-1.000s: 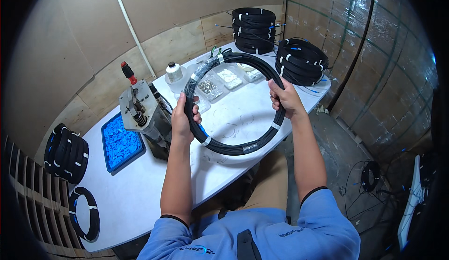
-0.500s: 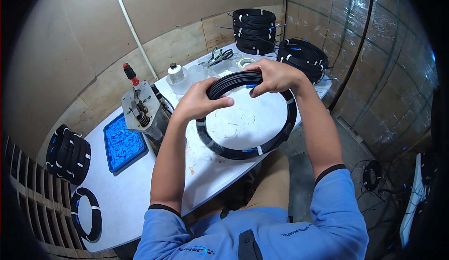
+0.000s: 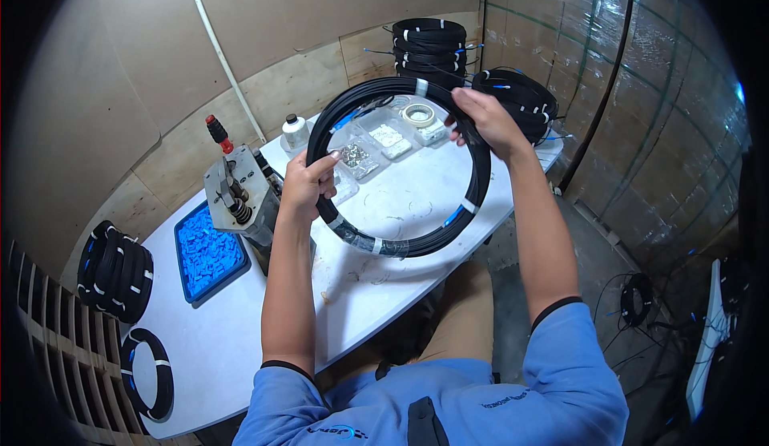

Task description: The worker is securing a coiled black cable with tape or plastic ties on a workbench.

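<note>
Between the person's bare left hand [image 3: 311,180] and bare right hand [image 3: 490,123], a round black cable coil [image 3: 480,167] slants, the left gripping its left side, the right, higher, curled around its upper right. White bands [image 3: 421,87], glossy clear film [image 3: 394,248] and blue pieces [image 3: 453,217] mark it; beneath lies a flat white tabletop [image 3: 228,338].

Head view: left one of two fisheye cameras worn side by side on person's head. Faces forward and steeply down, over shirt [image 3: 368,398] at lower edge. Left hand [image 3: 307,183], right hand [image 3: 495,125] and cable coil [image 3: 478,161] near, mid-frame; table [image 3: 204,350] beneath, wall [image 3: 264,13] farther off at top. Wide field, from slatted wood [image 3: 76,350] at left to wrapped boxes [image 3: 553,53] at right. Picture upright; black rim at corners.
</note>
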Demonstrator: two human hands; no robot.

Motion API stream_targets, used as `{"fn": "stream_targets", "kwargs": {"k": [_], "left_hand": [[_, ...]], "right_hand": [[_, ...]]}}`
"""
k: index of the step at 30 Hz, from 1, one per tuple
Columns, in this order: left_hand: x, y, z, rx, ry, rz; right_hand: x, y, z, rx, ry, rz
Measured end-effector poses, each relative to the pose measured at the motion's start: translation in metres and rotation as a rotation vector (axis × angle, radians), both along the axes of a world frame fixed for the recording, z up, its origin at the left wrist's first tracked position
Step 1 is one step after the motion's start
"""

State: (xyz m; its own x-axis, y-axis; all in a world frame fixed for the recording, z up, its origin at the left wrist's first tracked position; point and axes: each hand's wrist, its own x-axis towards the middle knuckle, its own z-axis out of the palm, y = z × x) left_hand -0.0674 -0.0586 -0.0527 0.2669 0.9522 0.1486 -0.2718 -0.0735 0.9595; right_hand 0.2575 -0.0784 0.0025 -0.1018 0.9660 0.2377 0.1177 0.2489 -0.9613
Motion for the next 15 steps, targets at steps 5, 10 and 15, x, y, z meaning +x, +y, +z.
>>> {"fn": "stream_targets", "kwargs": {"k": [5,10,15], "left_hand": [[-0.009,0.008,-0.02,-0.116,-0.156,0.084],[-0.008,0.008,-0.026,-0.151,-0.181,0.099],[-0.005,-0.001,-0.021,-0.108,-0.141,0.116]], "right_hand": [[-0.005,-0.011,-0.056,-0.116,0.353,0.049],[-0.023,-0.017,-0.062,-0.098,0.381,-0.082],[-0.023,-0.017,-0.064,-0.026,0.311,-0.094]]}}
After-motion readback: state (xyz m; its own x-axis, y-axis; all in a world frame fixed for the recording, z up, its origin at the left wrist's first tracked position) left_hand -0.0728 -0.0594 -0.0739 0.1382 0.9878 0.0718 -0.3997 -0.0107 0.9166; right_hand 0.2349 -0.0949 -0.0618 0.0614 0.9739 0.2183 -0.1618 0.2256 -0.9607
